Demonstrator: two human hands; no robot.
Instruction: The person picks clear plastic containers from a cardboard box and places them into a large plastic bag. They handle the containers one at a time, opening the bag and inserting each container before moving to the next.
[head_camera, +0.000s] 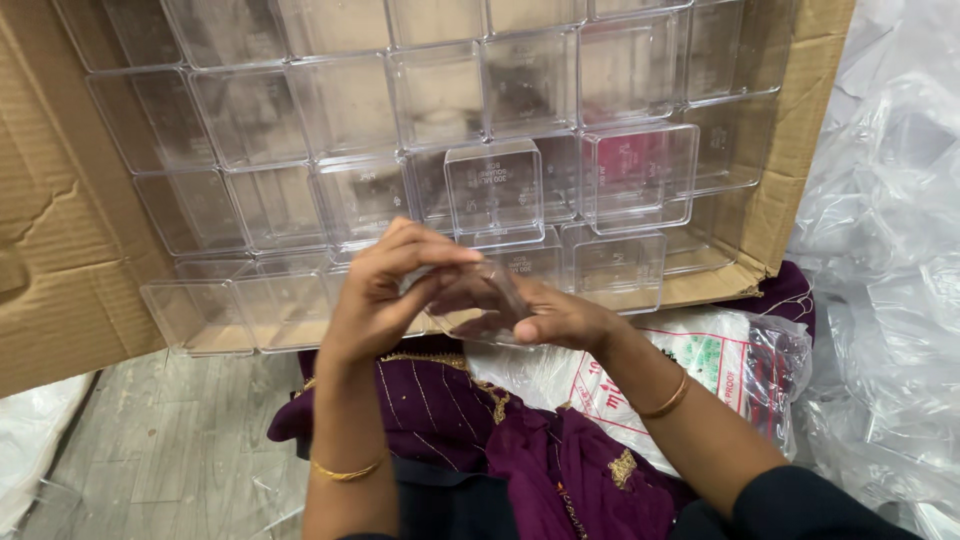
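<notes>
While both hands meet at the centre of the view, a clear box is held between them, just in front of the near edge of the carton. The left hand is closed on the box's left side, fingers curled over the top. The right hand grips the right side, thumb underneath.

Handling advice, as a judgement: clear plastic of this kind looks thin and slippery. Grip by the walls, not the corners. Keep pressure even on both sides so the box neither flexes nor slips. Support it from below while turning it.

Rows of identical boxes fill the carton, open faces towards the camera; a few near the front sit loose and out of line. A purple cloth with gold trim lies below the hands. A printed sack lies to the right of it, with crumpled plastic sheeting beyond. Grey plank flooring shows at lower left. A gold bangle sits on the right wrist.
</notes>
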